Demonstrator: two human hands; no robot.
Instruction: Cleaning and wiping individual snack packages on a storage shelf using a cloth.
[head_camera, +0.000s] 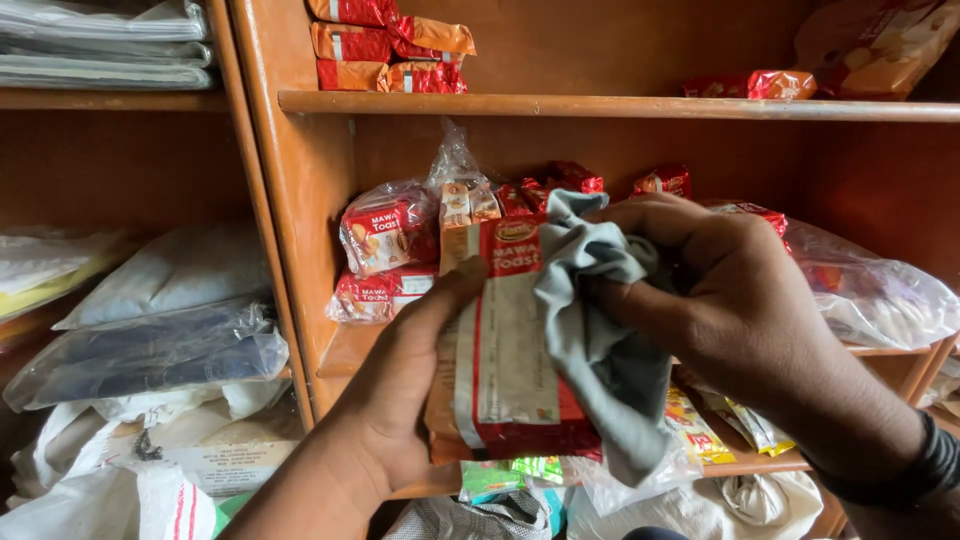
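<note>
My left hand (400, 385) holds a clear packet of toast with red and orange printing (505, 340) upright in front of a wooden shelf. My right hand (735, 300) is closed on a grey cloth (600, 330) and presses it against the packet's right side. The cloth hangs down over the packet's lower right corner. Behind them, on the middle shelf (345, 355), similar toast packets (388, 232) are stacked at the left.
The upper shelf board (620, 105) carries orange and red snack packs (385, 50). A clear plastic bag (870, 290) lies at the right of the middle shelf. In the left bay, bagged folded fabrics (160, 345) are piled. Small yellow packets (700, 425) sit on a lower shelf.
</note>
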